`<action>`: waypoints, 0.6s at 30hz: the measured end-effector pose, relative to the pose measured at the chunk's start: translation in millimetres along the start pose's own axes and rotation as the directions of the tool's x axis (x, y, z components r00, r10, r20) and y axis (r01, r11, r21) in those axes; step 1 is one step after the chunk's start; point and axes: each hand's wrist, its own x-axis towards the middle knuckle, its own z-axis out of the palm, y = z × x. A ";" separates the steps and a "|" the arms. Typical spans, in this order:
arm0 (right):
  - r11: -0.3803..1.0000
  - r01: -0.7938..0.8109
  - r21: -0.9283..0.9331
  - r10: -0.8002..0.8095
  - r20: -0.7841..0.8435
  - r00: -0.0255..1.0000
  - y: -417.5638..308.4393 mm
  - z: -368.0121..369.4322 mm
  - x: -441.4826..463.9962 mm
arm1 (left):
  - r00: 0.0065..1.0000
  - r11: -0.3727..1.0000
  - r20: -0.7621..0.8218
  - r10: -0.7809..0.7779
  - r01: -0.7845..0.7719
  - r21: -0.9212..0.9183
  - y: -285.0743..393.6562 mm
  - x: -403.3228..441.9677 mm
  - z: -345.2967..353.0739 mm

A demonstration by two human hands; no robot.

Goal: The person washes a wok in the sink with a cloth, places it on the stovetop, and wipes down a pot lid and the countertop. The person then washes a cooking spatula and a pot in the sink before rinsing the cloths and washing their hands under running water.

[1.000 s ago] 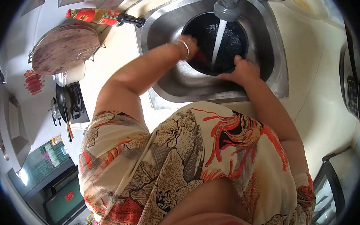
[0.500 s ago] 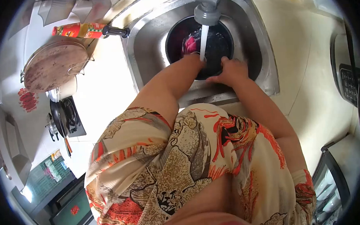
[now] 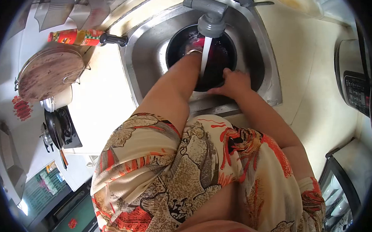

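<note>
A round black basin (image 3: 170,48) sits in the steel sink (image 3: 144,55), under running water from the grey tap (image 3: 211,25). Inside the basin is my left hand (image 3: 194,48), with a bracelet at the wrist; its fingers are hidden in the dark water. Something pink or red (image 3: 199,41) shows beside that hand, too blurred to make out. My right hand (image 3: 233,84) grips the near right rim of the basin, with thumb and fingers apart across the edge.
To the left are a sauce bottle (image 3: 76,38) lying sideways in view, a round wooden board (image 3: 51,75) in a wire rack and a pan (image 3: 51,126) by the stove. A cooker with a button panel (image 3: 356,93) stands at the right.
My left hand has gone from the basin's left edge into the basin. The pink or red thing now shows near the far side. My right hand keeps to the rim; the view has shifted.
</note>
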 end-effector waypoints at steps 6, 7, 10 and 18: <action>0.996 -0.029 0.085 0.021 0.090 0.996 -1.3 -1.6 2.5 | 0.965 0.961 -0.195 0.173 -0.121 0.250 -23.7 6.1 52.1; 0.996 -0.025 0.086 0.017 0.092 0.996 -1.6 -1.1 1.8 | 0.974 0.958 -0.129 0.185 -0.149 0.247 -13.2 -4.3 45.7; 0.997 -0.016 0.080 0.009 0.089 0.996 -1.2 -3.8 1.1 | 0.973 0.946 0.059 0.225 -0.232 0.225 6.9 -44.5 21.7; 0.995 0.006 0.100 -0.010 0.035 0.999 5.1 -1.8 -2.3 | 0.902 0.871 -0.216 0.375 -0.263 0.415 7.0 -76.0 -73.3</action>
